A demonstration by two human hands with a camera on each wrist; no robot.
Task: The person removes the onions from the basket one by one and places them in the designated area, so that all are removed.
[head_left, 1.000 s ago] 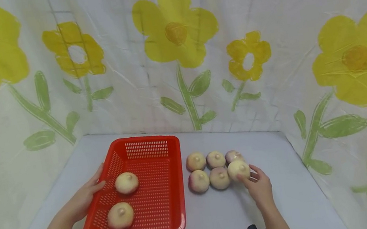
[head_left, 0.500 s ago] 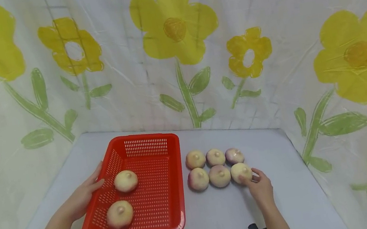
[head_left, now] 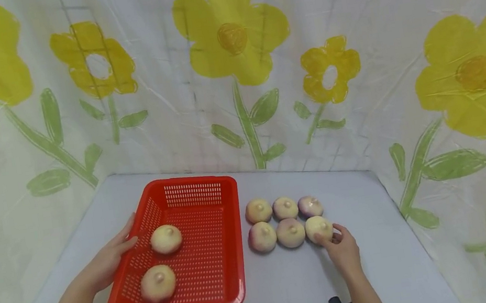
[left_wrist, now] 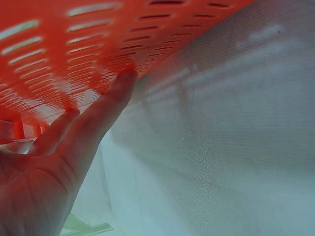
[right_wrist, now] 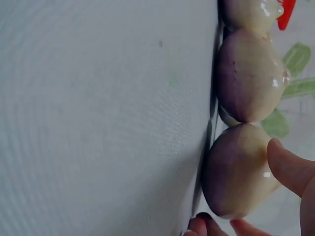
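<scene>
At the right end of the front row in the head view, a pale, purple-tinged turnip (head_left: 319,229) sits on the table, gripped by my right hand (head_left: 345,249). The thumb lies on its near side and the fingers on its right; in the right wrist view this turnip (right_wrist: 236,172) touches or nearly touches its neighbour (right_wrist: 251,76). My left hand (head_left: 109,257) holds the left rim of a red perforated plastic basket (head_left: 239,215), thumb over the rim. Fingers (left_wrist: 98,115) lie against its outer wall in the left wrist view. Two turnips, one farther back (head_left: 166,239) and one nearer (head_left: 158,284), lie inside.
Beside the basket, turnips stand in two rows of three, including a back-left one (head_left: 259,211) and a purple back-right one (head_left: 310,206). A white table (head_left: 289,292) bears everything. Behind it hangs a curtain (head_left: 162,122) printed with yellow flowers.
My right hand has lowered its turnip from above onto the table at the front row's right end, uncovering the back-right one. The left hand and basket stay in place.
</scene>
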